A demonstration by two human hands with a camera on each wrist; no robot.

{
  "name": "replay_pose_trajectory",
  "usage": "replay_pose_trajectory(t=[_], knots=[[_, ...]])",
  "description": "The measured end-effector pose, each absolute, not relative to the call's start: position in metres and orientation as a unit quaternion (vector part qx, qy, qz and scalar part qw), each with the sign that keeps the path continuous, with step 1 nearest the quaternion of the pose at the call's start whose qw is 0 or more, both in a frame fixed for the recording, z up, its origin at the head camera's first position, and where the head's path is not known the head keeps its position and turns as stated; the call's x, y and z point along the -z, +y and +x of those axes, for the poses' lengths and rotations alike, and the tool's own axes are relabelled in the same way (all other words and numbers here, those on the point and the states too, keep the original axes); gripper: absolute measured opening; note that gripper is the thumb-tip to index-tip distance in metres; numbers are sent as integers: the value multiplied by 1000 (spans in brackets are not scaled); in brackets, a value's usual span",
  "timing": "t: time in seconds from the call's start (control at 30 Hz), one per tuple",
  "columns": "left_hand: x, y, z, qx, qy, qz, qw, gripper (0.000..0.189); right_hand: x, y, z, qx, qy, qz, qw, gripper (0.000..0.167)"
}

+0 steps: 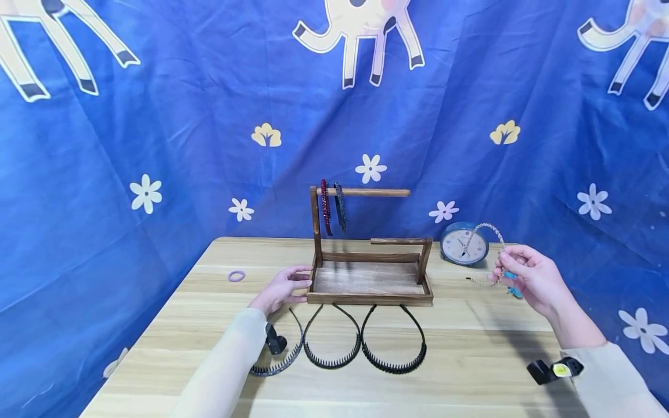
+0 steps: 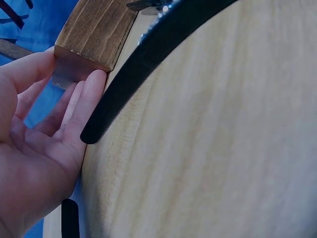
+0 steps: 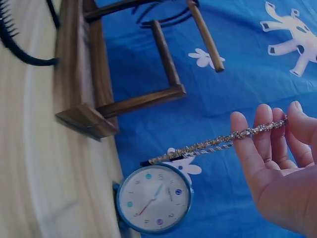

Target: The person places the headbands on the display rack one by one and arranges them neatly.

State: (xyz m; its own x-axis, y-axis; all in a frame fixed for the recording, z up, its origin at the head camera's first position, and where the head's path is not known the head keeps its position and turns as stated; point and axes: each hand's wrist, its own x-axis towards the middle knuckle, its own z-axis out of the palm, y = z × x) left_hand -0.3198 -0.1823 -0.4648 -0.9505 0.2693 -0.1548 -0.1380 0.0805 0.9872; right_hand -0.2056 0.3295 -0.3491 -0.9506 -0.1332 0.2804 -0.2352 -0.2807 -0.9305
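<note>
In the head view, my left hand (image 1: 284, 288) rests its fingers against the left end of a wooden rack (image 1: 370, 299). The left wrist view shows those fingertips (image 2: 94, 82) touching the rack's end, low by the tabletop. A thin beaded headband (image 1: 490, 227) is held up by my right hand (image 1: 528, 278), above the table's right side. Up close in the right wrist view, thumb and fingers pinch the headband (image 3: 218, 142) near one end. From the rack's upper bar hang a red headband (image 1: 326, 208) and a dark bluish headband (image 1: 341, 207), side by side near the post.
Before the rack lie two black toothed headbands (image 1: 331, 364) (image 1: 394, 368) and a glittery dark headband (image 1: 279, 367), partly under my left forearm. A blue clock (image 1: 464, 244) stands behind right, a bright blue item (image 1: 514, 289) lies under my right hand, and a purple ring (image 1: 237, 276) sits at left.
</note>
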Motion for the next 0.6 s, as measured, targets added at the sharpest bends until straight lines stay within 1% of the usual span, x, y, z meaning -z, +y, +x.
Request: replay_pose_trajectory(t=[0.37, 0.6], knots=[[465, -183, -321, -683, 712, 54, 150, 54, 331, 324, -240, -817, -556, 149, 40, 9], [465, -183, -320, -678, 718, 47, 153, 53, 321, 318, -260, -847, -515, 127, 25, 8]])
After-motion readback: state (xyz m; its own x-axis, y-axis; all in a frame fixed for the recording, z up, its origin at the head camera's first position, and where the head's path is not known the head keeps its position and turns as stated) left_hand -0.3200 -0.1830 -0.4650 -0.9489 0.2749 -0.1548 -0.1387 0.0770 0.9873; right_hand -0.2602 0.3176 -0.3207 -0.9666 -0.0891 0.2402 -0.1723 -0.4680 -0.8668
